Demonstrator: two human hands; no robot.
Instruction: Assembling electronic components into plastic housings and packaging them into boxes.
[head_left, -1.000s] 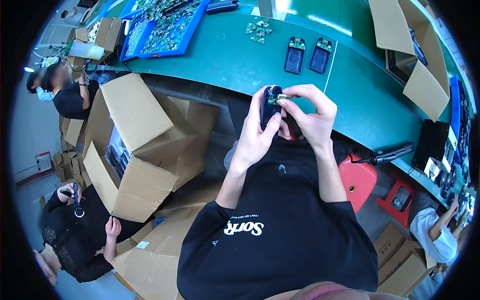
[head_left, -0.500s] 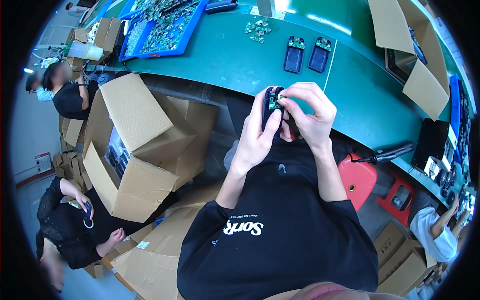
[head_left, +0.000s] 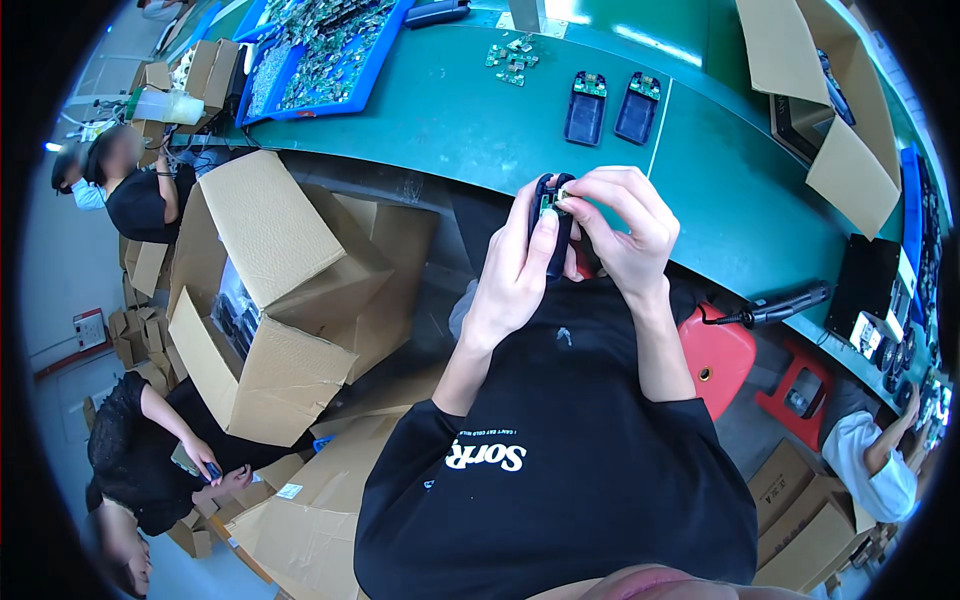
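The person is holding a dark handset shell upright above the near edge of the green bench, the left hand wrapped closed around its body. The right hand is pinching a small green circuit board at the shell's top. Judged step: seating the board. Next move likely calls for square alignment and light, even pressure. Two matching shells are lying farther back on the bench.
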